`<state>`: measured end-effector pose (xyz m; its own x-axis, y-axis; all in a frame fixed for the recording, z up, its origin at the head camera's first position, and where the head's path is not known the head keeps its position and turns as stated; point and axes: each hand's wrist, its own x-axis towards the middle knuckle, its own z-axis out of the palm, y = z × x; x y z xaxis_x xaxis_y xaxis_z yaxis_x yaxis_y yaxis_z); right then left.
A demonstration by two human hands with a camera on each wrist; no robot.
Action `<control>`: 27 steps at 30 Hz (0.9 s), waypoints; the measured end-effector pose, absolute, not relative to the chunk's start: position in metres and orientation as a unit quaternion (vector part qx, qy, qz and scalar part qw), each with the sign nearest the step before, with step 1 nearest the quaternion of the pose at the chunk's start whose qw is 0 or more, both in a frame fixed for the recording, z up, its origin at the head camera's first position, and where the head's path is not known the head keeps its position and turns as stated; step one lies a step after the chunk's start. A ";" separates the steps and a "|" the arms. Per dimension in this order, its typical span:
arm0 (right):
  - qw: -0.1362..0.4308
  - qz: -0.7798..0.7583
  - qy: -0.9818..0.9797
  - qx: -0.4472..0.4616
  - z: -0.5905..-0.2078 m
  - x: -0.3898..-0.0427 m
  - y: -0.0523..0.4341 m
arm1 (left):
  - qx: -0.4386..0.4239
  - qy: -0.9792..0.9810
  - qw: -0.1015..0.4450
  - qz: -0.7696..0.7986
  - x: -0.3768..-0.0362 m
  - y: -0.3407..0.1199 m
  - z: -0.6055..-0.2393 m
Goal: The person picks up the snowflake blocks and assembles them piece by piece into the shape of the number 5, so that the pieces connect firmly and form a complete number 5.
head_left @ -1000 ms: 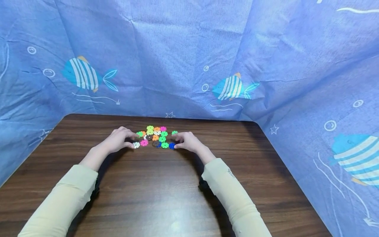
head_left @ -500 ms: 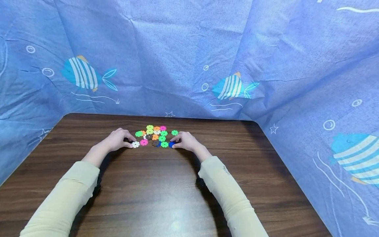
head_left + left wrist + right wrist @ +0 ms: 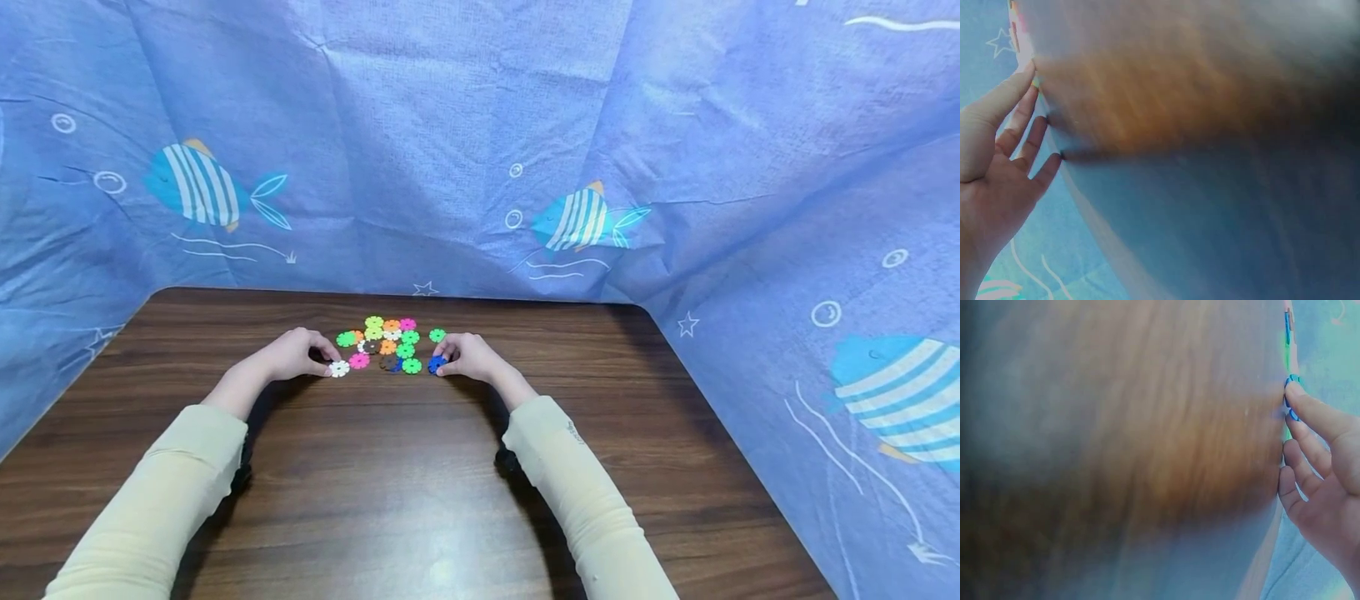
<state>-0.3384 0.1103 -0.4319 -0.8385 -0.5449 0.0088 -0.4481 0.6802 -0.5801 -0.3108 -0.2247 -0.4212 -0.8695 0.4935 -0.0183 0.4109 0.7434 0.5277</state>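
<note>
Several flower-shaped plastic discs lie loosely grouped near the table's far edge, in the head view. At the group's left end my left hand (image 3: 300,354) pinches a white disc (image 3: 341,368) between thumb and index finger, beside a pink disc (image 3: 359,361). My right hand (image 3: 471,358) holds a blue disc (image 3: 435,364) by its edge, a small gap to the right of a green disc (image 3: 412,367). In the right wrist view the blue disc (image 3: 1294,415) shows at the thumb and index fingertips, the other fingers loosely bent. The left wrist view shows the left hand (image 3: 1007,169) low at the tabletop.
Another green disc (image 3: 437,335) lies apart behind the right hand. Yellow, orange, brown and more green discs, some overlapping, fill the middle of the group. The brown wooden table (image 3: 360,483) meets a blue fish-print curtain (image 3: 420,167) at its back and sides.
My right hand has closed its fingers on the blue disc and drawn it slightly away from the green one. The left hand has come off the green disc and onto the white one.
</note>
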 end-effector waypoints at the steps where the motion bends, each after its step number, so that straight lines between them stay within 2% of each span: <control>1: 0.085 -0.301 0.911 -0.270 -0.432 -0.338 0.111 | 0.238 0.929 0.086 0.268 -0.311 -0.224 -0.420; 5: 0.088 -0.325 0.906 -0.255 -0.432 -0.336 0.112 | 0.235 0.923 0.106 0.286 -0.310 -0.221 -0.416; 14: 0.088 -0.402 0.883 -0.225 -0.428 -0.327 0.120 | 0.211 0.922 0.106 0.307 -0.309 -0.217 -0.416; 22: 0.137 -0.520 0.824 -0.180 -0.417 -0.315 0.128 | 0.228 0.927 0.060 0.293 -0.305 -0.211 -0.409; 27: 0.121 -0.567 0.798 -0.165 -0.413 -0.313 0.133 | 0.234 0.926 0.027 0.295 -0.302 -0.203 -0.403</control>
<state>-0.3127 0.1333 -0.4127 -0.9164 -0.4002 -0.0059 -0.1264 0.3035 -0.9444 -0.3020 -0.2025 -0.4030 -0.8887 0.4498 0.0890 0.4182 0.7158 0.5592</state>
